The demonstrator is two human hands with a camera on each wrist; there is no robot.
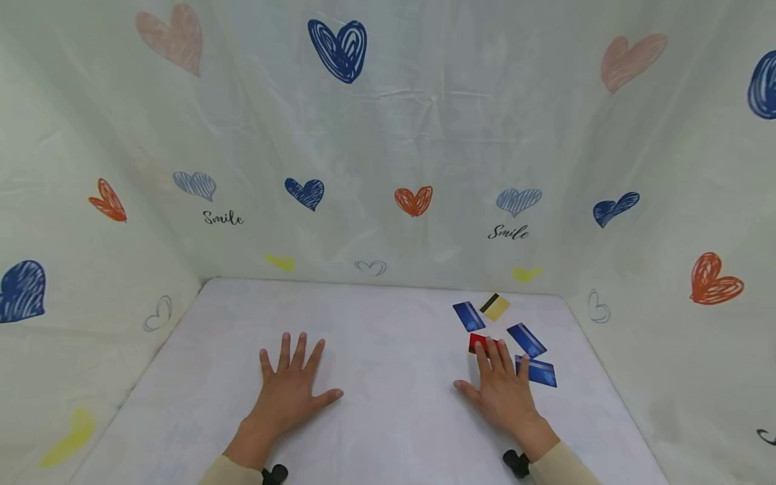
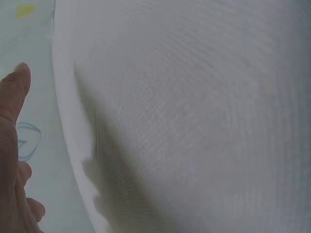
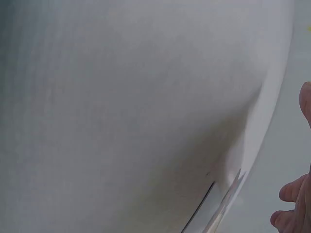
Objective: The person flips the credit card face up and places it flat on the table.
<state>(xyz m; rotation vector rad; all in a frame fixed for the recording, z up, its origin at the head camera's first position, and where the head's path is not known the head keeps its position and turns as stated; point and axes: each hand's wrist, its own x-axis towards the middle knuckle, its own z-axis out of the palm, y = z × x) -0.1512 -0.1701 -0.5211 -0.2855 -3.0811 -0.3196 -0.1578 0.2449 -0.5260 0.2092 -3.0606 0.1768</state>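
My left hand (image 1: 287, 397) is spread, palm down, over the left half of the white table, with nothing in it. On the right, my right hand (image 1: 502, 397) has its fingers out straight over the near cards. Its fingertips overlap a red card (image 1: 476, 342) in the head view, and its little finger crosses the edge of a blue card (image 1: 541, 372). Another blue card (image 1: 527, 340) lies just beyond. Farther back are a third blue card (image 1: 469, 316) and a yellow card (image 1: 497, 309) with a black stripe. In the left wrist view, the thumb (image 2: 14, 92) shows at the left edge.
The white table (image 1: 388, 350) fills the lower middle. Behind it and at both sides hangs a pale curtain (image 1: 448, 141) printed with hearts and the word Smile. Dark wrist cameras (image 1: 517, 463) sit beside the light sleeves (image 1: 560, 465).
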